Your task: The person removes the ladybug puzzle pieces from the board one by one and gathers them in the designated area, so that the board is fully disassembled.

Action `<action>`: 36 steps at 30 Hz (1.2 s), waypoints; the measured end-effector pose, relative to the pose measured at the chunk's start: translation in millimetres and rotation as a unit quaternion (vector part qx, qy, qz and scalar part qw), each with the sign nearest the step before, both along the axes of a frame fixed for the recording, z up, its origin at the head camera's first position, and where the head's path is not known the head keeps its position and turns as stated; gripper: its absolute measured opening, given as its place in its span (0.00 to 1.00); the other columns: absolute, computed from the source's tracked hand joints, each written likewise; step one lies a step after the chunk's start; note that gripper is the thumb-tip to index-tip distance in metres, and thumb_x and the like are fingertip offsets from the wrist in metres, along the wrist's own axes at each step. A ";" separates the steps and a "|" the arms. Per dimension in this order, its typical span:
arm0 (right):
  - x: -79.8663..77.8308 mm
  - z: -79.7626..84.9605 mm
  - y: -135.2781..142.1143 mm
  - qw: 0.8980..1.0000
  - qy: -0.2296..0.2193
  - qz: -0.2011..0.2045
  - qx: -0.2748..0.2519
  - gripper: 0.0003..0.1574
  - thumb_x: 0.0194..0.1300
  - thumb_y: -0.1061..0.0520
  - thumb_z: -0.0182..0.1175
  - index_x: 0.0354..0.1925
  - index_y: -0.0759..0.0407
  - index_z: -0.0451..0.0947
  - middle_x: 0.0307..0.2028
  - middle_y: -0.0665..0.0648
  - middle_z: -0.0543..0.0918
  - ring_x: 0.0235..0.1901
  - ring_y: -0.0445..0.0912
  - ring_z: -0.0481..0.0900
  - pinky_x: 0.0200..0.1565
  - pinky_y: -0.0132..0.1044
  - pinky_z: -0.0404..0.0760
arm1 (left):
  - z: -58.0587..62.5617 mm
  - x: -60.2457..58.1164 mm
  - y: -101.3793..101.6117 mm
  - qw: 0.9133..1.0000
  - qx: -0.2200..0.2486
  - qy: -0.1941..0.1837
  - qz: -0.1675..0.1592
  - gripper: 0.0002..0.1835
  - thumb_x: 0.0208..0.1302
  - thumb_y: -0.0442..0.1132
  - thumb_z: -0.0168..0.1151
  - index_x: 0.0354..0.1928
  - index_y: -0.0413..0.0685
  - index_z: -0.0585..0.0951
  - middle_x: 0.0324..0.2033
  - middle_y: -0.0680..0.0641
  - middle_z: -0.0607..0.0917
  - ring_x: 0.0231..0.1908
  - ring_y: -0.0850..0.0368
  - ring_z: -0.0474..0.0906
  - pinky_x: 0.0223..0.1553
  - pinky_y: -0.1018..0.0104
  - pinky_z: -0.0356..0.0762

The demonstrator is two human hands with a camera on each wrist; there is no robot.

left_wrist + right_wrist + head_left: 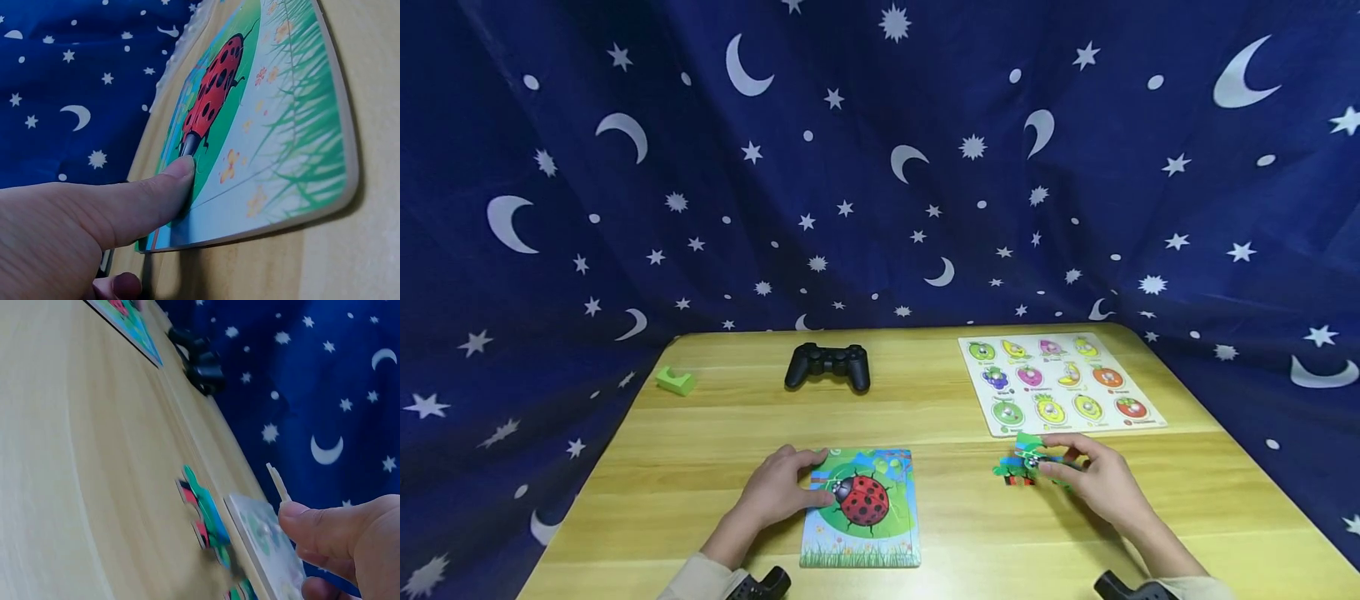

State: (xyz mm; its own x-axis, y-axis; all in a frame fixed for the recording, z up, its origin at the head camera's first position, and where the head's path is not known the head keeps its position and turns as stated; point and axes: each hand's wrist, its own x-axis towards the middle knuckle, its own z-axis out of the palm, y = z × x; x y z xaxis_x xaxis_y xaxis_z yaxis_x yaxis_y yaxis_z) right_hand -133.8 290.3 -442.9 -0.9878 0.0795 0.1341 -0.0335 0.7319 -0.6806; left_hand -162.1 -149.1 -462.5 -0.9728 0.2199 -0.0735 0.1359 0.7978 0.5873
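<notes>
On the table [917, 408], near centre: ladybug puzzle [862, 502]; left hand [777, 490] at its left edge, fingers gripping, probably to steady it. Right hand [1103, 481], near right by loose pieces [211, 517]: fingers pinching single piece [279, 484], likely keeping its face clear.

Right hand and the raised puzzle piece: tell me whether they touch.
Touching. The right wrist view shows it: the right hand holds the puzzle piece by its lower end, the thumb tip right against it with no gap.

Black gamepad [827, 362] between green block [676, 382] and fruit board [1050, 380] on table [722, 433]; starry cloth [865, 167] behind.
</notes>
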 end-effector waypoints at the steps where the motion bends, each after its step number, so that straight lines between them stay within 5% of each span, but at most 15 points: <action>1: 0.6 0.0 3.0 1.000 -0.001 -0.002 0.001 0.24 0.56 0.49 0.73 0.51 0.51 0.83 0.33 0.51 0.80 0.28 0.36 0.71 0.28 0.31 0.70 | -0.2 0.4 0.0 1.000 0.000 0.000 -0.001 0.38 0.43 0.56 0.79 0.59 0.52 0.82 0.33 0.52 0.74 0.33 0.58 0.66 0.37 0.63 0.68; 9: 0.3 -6.5 -0.3 0.999 -0.021 0.025 0.004 0.22 0.57 0.51 0.72 0.50 0.53 0.83 0.33 0.53 0.78 0.27 0.36 0.68 0.26 0.31 0.66 | -4.1 0.1 0.0 1.000 0.003 0.004 -0.003 0.38 0.43 0.56 0.79 0.59 0.53 0.82 0.32 0.53 0.74 0.33 0.58 0.65 0.37 0.64 0.67; 17: -6.8 -15.5 -25.2 0.994 0.036 0.093 0.041 0.21 0.52 0.51 0.74 0.47 0.48 0.85 0.41 0.48 0.85 0.40 0.36 0.73 0.41 0.31 0.72 | -4.7 0.5 -0.1 1.000 -0.003 0.001 0.001 0.38 0.43 0.57 0.79 0.59 0.53 0.82 0.32 0.53 0.73 0.33 0.58 0.65 0.37 0.63 0.67; 23: -13.0 -16.0 -45.0 0.989 0.035 0.123 0.069 0.23 0.52 0.49 0.74 0.49 0.43 0.84 0.48 0.48 0.85 0.46 0.41 0.76 0.48 0.37 0.73 | -2.6 -0.7 -0.8 1.000 -0.005 0.009 0.001 0.38 0.43 0.57 0.79 0.59 0.52 0.82 0.32 0.52 0.74 0.33 0.58 0.66 0.37 0.63 0.67; 36: -16.7 -17.2 -55.8 0.986 0.046 0.143 0.076 0.25 0.49 0.51 0.75 0.49 0.47 0.84 0.49 0.47 0.86 0.46 0.41 0.75 0.49 0.37 0.73 | -4.3 -0.2 -1.3 1.000 -0.012 0.010 -0.003 0.39 0.42 0.59 0.79 0.59 0.53 0.82 0.34 0.52 0.76 0.35 0.58 0.67 0.38 0.62 0.69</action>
